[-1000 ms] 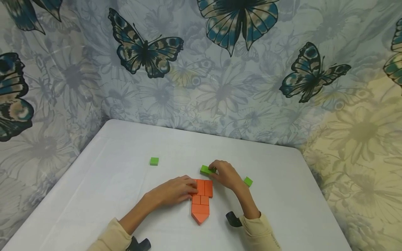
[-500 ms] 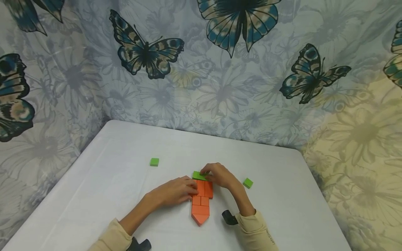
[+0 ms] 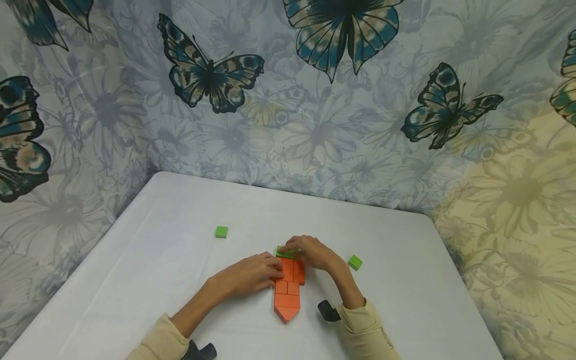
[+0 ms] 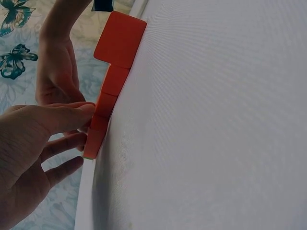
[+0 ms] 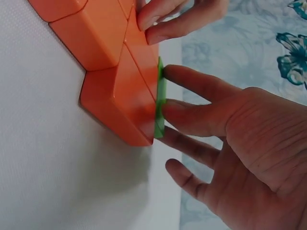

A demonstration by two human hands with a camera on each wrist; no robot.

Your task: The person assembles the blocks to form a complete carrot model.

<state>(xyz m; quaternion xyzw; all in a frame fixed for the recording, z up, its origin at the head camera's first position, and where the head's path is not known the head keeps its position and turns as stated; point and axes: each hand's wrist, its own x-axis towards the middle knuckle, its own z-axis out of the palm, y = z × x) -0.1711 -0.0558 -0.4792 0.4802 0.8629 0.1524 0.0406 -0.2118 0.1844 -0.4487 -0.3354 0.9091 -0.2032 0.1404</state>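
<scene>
Several orange blocks (image 3: 287, 300) lie flat and joined in a column, with a pointed end toward the person. Across the column's far end sits a long green block (image 3: 288, 254), partly hidden by my right hand (image 3: 316, 252). In the right wrist view, that hand's thumb and fingers hold the green block (image 5: 159, 123) against the orange ones. My left hand (image 3: 253, 273) lies at the column's left side. Seen from the left wrist, its thumb touches an orange block (image 4: 106, 103) and the other fingers stay fairly straight.
A small green block (image 3: 221, 232) sits at the back left of the white table (image 3: 180, 210). Another green block (image 3: 355, 262) lies to the right of the right forearm. Behind the table hangs a butterfly-patterned cloth (image 3: 315, 140).
My right hand has brought the long green block left and toward the person, onto the far end of the orange column. Its fingers have since shifted slightly left over it. The left hand stays put.
</scene>
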